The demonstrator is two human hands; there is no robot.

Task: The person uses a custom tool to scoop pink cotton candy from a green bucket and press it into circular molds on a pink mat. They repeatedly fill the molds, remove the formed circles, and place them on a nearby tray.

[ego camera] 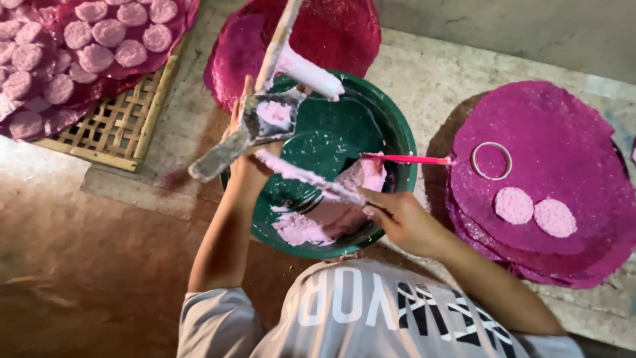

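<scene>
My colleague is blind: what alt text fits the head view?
A person's left hand holds a paste-smeared scoop over a green bowl of pink paste, while the right hand grips a coated stick. Magenta cloths beside it carry two pink discs.

Sitting right of green basin [401,142]: magenta mats [563,132] carrying metal ring [491,160], two pink discs [534,211]; bamboo tray [116,126] lying upper-left.

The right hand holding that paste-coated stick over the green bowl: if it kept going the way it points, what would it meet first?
The right hand points up and left along its paste-coated stick. Going on that way, it would probably first meet the paste-smeared metal scoop held by the left hand above the round green bowl, though depth is unclear.
</scene>
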